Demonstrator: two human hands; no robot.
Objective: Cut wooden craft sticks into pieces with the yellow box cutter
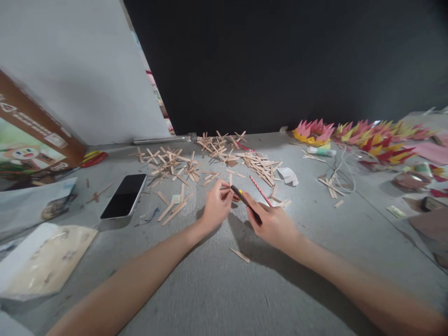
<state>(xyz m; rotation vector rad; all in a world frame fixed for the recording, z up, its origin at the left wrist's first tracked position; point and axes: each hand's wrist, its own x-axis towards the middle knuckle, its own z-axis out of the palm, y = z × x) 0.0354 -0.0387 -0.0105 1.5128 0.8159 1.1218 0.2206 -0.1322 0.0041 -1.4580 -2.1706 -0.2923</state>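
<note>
L hand [217, 203] pinches a wooden stick [230, 179]; R hand [276, 225] grips a black cutter [247, 204] w/ its tip at it, above the grey surface [210, 284]. Phone [124, 196] to L; box [31, 135] print too blurred to read.

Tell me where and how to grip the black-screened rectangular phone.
Probably from above, fingers across its long edges, near the middle: the black-screened rectangular phone lies flat, screen up, on the grey tabletop, narrower than long, those edges uncovered.

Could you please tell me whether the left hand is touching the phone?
No, the phone lies on the table, well apart from the left hand.
</note>
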